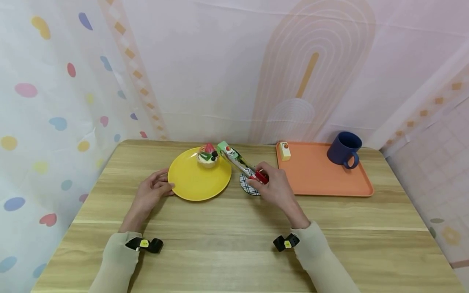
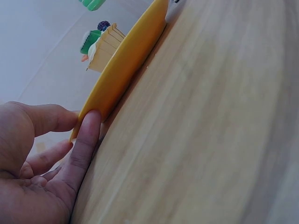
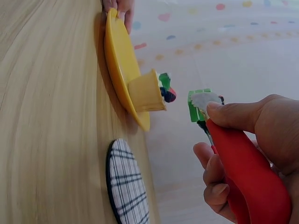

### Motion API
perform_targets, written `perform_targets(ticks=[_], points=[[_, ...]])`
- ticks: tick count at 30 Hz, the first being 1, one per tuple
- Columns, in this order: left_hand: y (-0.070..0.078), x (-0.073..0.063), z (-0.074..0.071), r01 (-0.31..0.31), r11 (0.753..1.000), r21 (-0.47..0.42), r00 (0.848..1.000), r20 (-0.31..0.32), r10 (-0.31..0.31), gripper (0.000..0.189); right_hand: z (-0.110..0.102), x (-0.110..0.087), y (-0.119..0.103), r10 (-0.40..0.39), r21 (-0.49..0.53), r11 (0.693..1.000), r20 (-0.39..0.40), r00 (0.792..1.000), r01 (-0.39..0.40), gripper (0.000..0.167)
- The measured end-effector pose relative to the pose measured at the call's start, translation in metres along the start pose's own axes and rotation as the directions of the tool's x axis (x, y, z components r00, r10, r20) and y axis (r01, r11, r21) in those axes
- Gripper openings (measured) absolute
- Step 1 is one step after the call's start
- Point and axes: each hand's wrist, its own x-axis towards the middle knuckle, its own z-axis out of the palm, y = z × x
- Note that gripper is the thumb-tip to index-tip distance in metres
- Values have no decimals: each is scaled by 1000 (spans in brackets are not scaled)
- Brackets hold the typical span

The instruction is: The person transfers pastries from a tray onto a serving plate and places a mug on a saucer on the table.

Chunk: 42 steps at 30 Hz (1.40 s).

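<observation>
My left hand [image 1: 153,188] pinches the left rim of a yellow plate [image 1: 194,183], thumb and fingers on either side of the edge in the left wrist view. A fruit tart [image 1: 207,156] with cream, a strawberry and dark berries sits at the plate's back right. My right hand [image 1: 272,183] grips red-handled metal tongs [image 3: 247,172], whose tips clasp a small green cake piece [image 1: 223,147]. This cake is held up in the air, just right of the tart and close to the plate's right rim. Below the tongs lies a round checkered coaster [image 1: 250,185].
On the right, an orange tray [image 1: 322,179] carries a blue mug [image 1: 343,149] at its back right and a small yellow-white cake piece [image 1: 284,151] at its back left corner. A patterned cloth [image 1: 220,73] hangs behind the wooden table [image 1: 220,244].
</observation>
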Motion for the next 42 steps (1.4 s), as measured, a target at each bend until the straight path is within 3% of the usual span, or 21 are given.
perform_targets(ticks=[19, 42], points=[[0, 6, 4, -3, 1000, -7, 1000, 18, 3, 68, 24, 9, -25, 24, -4, 1000, 80, 997, -24, 33], [0, 8, 2, 21, 1000, -16, 1000, 24, -20, 69, 52, 26, -44, 53, -32, 998, 211, 976, -47, 36]])
